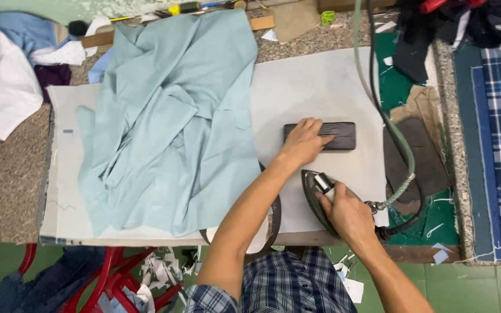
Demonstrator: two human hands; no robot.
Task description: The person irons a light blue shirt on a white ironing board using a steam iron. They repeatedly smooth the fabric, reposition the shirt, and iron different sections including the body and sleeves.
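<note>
My left hand (302, 141) lay flat, fingers spread, pressing the dark strip (337, 135) on the pad (314, 87). My right hand (346, 211) gripped the iron (315, 194) just beside. Judgement: keep fingers clear of the soleplate.

Matt crumpled pale-blue cloth shirt (169, 122), smooth grey padded board cover (314, 93), glossy dark metal iron (319, 200), dark wooden block (334, 136)

Illumination bright, even, diffuse, apparently from overhead. Shadows soft and short, faint beneath the crumpled pale blue cotton shirt (169, 122). No glare on the white padded ironing board (314, 87). Focus sharp centrally; slight wide-angle bending at edges.
</note>
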